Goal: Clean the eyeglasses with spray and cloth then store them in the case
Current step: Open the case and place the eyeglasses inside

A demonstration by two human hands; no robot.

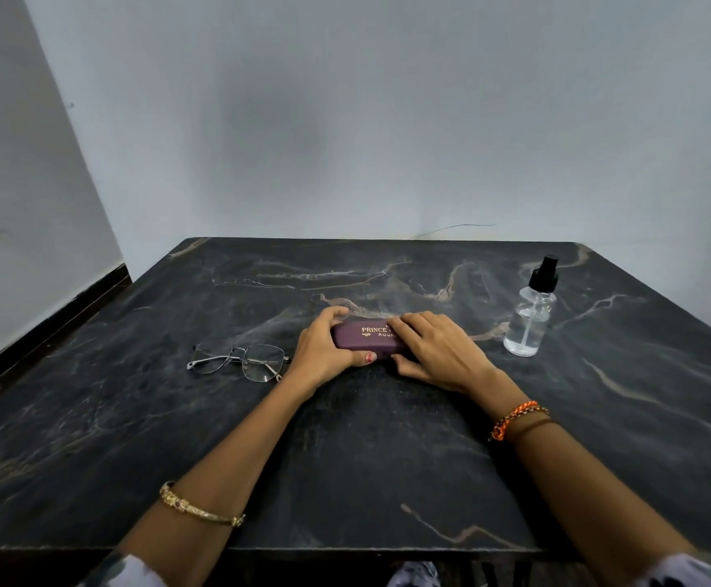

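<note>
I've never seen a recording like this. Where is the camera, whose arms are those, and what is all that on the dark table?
There is no machine here: a person works with bare hands, and the one picture comes from a camera worn on their head, looking forward and down. That is why you see two forearms reaching away from you.

The surface is a dark marble-patterned table against a pale wall. In the middle lies a closed maroon glasses case with gold lettering. The left hand grips its left end, fingers curled over the far edge and thumb on the near side. The right hand lies over its right end, thumb on the near side.

To the left of the case lie the eyeglasses, apart from it and untouched. To the right stands a clear spray bottle with a black nozzle. I see no cleaning cloth.
</note>
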